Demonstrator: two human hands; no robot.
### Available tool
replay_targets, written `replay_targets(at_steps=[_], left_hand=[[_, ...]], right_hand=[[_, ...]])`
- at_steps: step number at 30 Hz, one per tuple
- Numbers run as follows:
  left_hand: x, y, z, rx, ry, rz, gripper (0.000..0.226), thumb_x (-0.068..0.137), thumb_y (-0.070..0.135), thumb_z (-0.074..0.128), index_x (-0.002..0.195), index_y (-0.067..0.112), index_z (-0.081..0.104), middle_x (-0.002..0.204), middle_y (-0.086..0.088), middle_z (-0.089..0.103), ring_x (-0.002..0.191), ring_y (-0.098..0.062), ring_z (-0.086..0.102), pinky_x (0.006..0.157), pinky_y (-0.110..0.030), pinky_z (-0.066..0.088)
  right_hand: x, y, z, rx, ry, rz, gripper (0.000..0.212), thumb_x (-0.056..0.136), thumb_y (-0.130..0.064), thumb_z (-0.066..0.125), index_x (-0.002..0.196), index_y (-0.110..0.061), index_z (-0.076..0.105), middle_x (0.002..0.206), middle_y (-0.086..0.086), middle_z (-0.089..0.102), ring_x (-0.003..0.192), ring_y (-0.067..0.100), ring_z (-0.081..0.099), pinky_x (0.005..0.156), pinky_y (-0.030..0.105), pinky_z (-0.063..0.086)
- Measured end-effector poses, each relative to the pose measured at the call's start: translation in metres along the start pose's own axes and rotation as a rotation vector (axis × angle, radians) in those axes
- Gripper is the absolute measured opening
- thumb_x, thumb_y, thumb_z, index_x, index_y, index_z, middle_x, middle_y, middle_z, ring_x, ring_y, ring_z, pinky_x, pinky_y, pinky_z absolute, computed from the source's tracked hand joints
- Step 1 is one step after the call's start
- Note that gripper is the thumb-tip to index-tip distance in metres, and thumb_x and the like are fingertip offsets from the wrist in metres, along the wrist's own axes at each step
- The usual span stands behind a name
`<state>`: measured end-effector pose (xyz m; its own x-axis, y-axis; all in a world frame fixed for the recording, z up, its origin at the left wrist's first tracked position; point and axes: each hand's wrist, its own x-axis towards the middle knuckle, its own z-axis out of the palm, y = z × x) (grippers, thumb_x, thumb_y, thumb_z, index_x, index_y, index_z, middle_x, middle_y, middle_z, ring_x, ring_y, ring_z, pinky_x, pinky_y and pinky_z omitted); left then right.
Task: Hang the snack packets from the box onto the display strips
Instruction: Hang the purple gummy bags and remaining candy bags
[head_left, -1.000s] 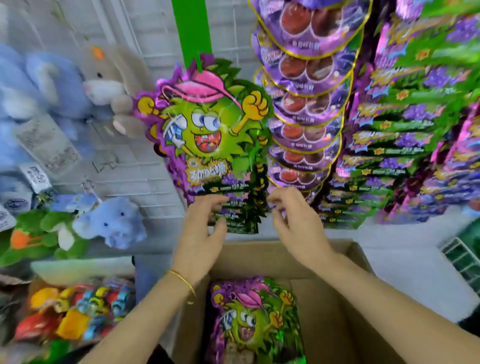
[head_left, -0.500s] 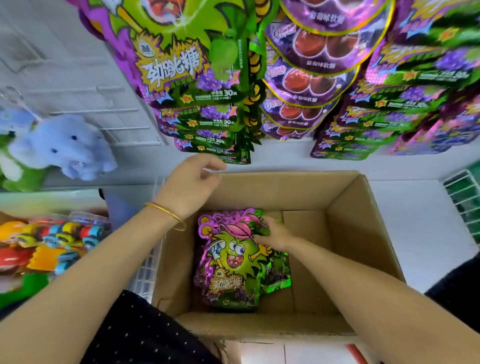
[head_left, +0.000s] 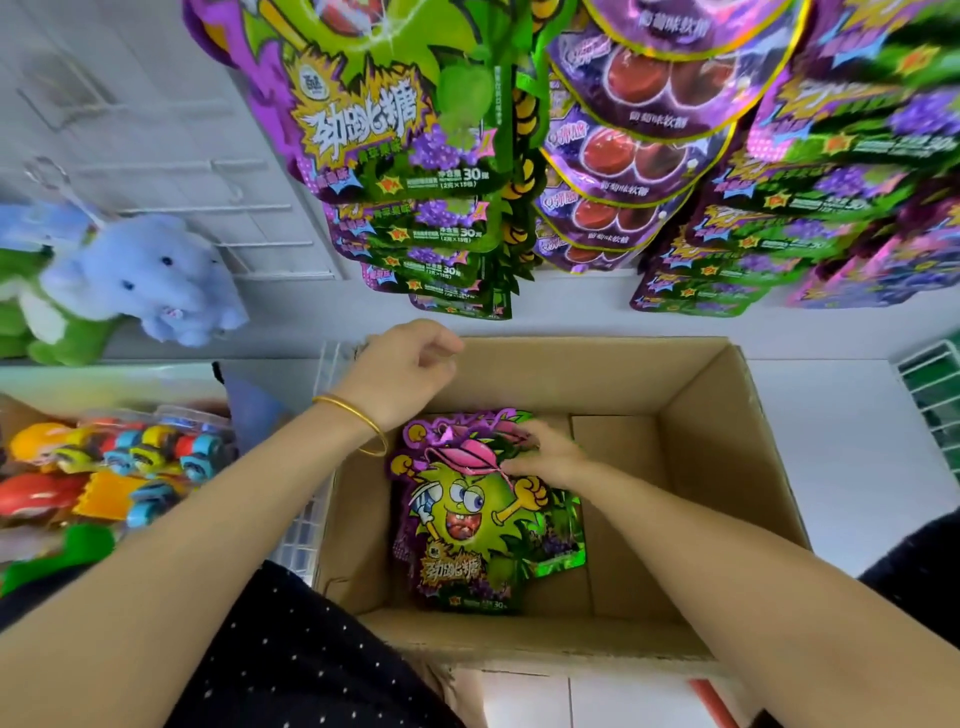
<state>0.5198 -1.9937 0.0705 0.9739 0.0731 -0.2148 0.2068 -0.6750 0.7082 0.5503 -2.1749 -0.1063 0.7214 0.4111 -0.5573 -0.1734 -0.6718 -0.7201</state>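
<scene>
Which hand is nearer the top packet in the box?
Right. Right hand touches the top packet near its upper edge; left hand hangs above the box, at its far corner.
</scene>
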Motion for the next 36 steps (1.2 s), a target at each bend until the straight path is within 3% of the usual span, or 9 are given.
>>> replay_targets(at_steps=[5, 11, 13, 17, 19, 24, 26, 31, 36], left_hand=[[-0.004, -0.003, 0.006, 0.091, -0.085, 0.011, 0.027, 0.087, 0.014, 0.057, 0.114, 0.015, 0.057, 0.115, 0.003, 0.056, 0.102, -0.009, 0.053, 0.089, -0.019, 0.037], [-0.015, 0.002, 0.009, 0.125, -0.192, 0.026, 0.039, 0.083, 0.018, 0.065, 0.121, 0.016, 0.054, 0.109, 0.007, 0.054, 0.103, -0.004, 0.052, 0.088, -0.016, 0.036], [-0.016, 0.014, 0.005, 0.030, -0.100, 0.100, 0.010, 0.083, 0.008, 0.064, 0.091, 0.014, 0.061, 0.082, 0.010, 0.055, 0.076, 0.009, 0.049, 0.076, -0.016, 0.039], [-0.012, 0.046, -0.021, -0.040, 0.063, 0.242, 0.036, 0.082, 0.006, 0.063, 0.060, 0.029, 0.045, 0.061, 0.011, 0.043, 0.056, 0.006, 0.044, 0.058, -0.012, 0.029], [-0.012, 0.065, -0.040, -0.064, 0.142, 0.311, 0.028, 0.078, 0.016, 0.062, 0.061, 0.031, 0.046, 0.061, 0.011, 0.043, 0.057, 0.004, 0.044, 0.058, -0.012, 0.029], [-0.010, 0.107, -0.092, -0.066, 0.285, 0.436, 0.027, 0.082, 0.004, 0.063, 0.067, 0.023, 0.051, 0.065, 0.007, 0.048, 0.062, -0.003, 0.043, 0.061, -0.015, 0.036], [-0.010, 0.126, -0.116, -0.152, 0.376, 0.459, 0.011, 0.084, 0.005, 0.061, 0.083, 0.016, 0.063, 0.075, 0.007, 0.058, 0.069, -0.003, 0.052, 0.064, -0.008, 0.042], [0.006, 0.159, -0.180, -0.302, 0.784, 0.538, 0.018, 0.088, 0.003, 0.053, 0.104, 0.007, 0.060, 0.085, 0.008, 0.059, 0.065, 0.015, 0.052, 0.069, -0.006, 0.044], [0.026, 0.183, -0.227, -0.307, 0.925, 0.541, 0.025, 0.089, 0.003, 0.050, 0.114, -0.001, 0.055, 0.107, -0.017, 0.059, 0.086, -0.013, 0.053, 0.089, -0.035, 0.048]], right_hand=[[-0.023, -0.018, -0.009, -0.026, -0.115, -0.063, 0.038, 0.089, -0.018, 0.061, 0.120, 0.003, 0.057, 0.127, 0.016, 0.058, 0.112, 0.024, 0.056, 0.095, 0.036, 0.043], [-0.070, -0.066, -0.078, 0.094, -0.186, -0.186, 0.012, 0.090, -0.009, 0.057, 0.090, -0.020, 0.061, 0.091, -0.006, 0.066, 0.067, -0.010, 0.061, 0.065, 0.007, 0.045], [-0.082, -0.087, -0.099, 0.101, -0.143, -0.257, 0.015, 0.090, -0.008, 0.057, 0.095, -0.022, 0.058, 0.087, -0.013, 0.061, 0.068, -0.014, 0.058, 0.066, 0.006, 0.044], [-0.113, -0.148, -0.134, -0.061, 0.017, -0.473, 0.033, 0.082, -0.016, 0.069, 0.114, -0.018, 0.060, 0.090, -0.005, 0.061, 0.084, 0.004, 0.061, 0.077, 0.019, 0.048], [-0.126, -0.181, -0.147, -0.184, 0.124, -0.577, 0.032, 0.081, -0.020, 0.070, 0.113, -0.014, 0.063, 0.097, 0.005, 0.065, 0.092, 0.020, 0.062, 0.082, 0.029, 0.048], [-0.146, -0.243, -0.172, -0.428, 0.396, -0.797, 0.020, 0.087, -0.019, 0.063, 0.104, -0.008, 0.066, 0.068, -0.018, 0.043, 0.061, 0.000, 0.040, 0.059, 0.020, 0.031], [-0.154, -0.261, -0.181, -0.441, 0.486, -0.841, 0.019, 0.088, -0.018, 0.060, 0.104, -0.008, 0.065, 0.069, -0.015, 0.045, 0.066, 0.009, 0.042, 0.058, 0.021, 0.031], [-0.167, -0.304, -0.199, -0.442, 0.643, -0.929, 0.023, 0.089, -0.020, 0.059, 0.109, -0.008, 0.063, 0.087, -0.004, 0.053, 0.083, 0.010, 0.043, 0.069, 0.025, 0.030], [-0.173, -0.346, -0.203, -0.465, 0.722, -0.980, 0.017, 0.089, -0.021, 0.059, 0.100, -0.008, 0.063, 0.094, 0.012, 0.065, 0.081, 0.018, 0.050, 0.067, 0.028, 0.032]])
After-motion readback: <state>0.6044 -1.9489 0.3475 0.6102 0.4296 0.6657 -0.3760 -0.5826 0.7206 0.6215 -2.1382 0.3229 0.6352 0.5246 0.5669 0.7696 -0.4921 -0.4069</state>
